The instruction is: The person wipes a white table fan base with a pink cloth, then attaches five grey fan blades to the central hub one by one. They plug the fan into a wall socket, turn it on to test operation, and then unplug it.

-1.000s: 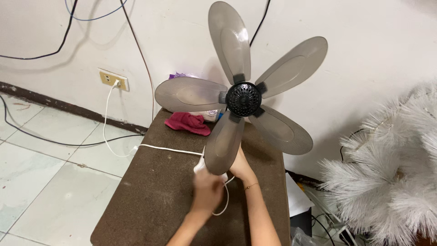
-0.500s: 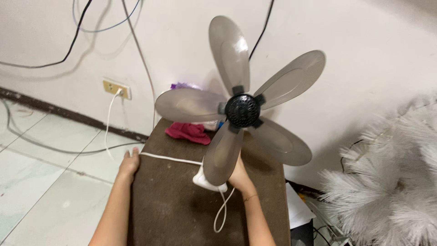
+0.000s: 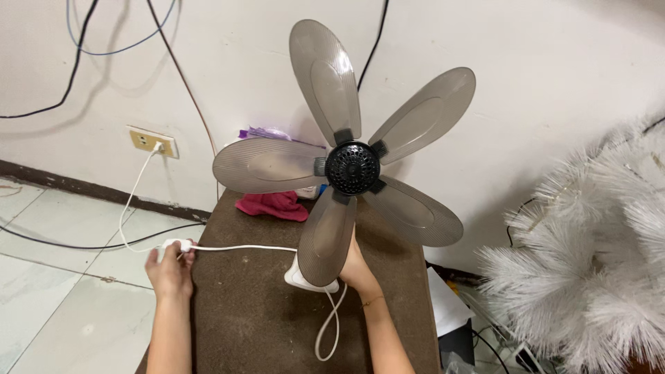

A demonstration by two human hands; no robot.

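**Fan on the brown table, cord stretched out to the left**

Looking down at a small fan [image 3: 350, 170] with 5 smoky translucent blades and a black hub, standing on a white base [image 3: 310, 278] on a dark brown table [image 3: 249, 325]. No guard on it, blades fully exposed and facing up toward the camera.

Right hand [image 3: 357, 266] tucked in behind the lowest blade, wrapped around the stem or base. Mostly hidden by the blade, so hard to say exactly how the fingers sit, but closed on the fan by the look of it.

Left hand [image 3: 170, 266] out at the left table edge, closed on the white inline switch [image 3: 176, 244] of the white cord [image 3: 242, 247].

Key relation: cord running nearly level, left to right, from the switch to the fan base, so long axis straight across the table. Switch well to the left of the fan, left hand already on it, right hand well apart from it. Past the switch, cord climbing to a wall outlet [image 3: 149, 142]. Slack loop dangling below the base.

Also around: pink cloth [image 3: 273, 206] at the back of the table, white tinsel tree [image 3: 596, 256] on the right, tiled floor [image 3: 62, 298] on the left.
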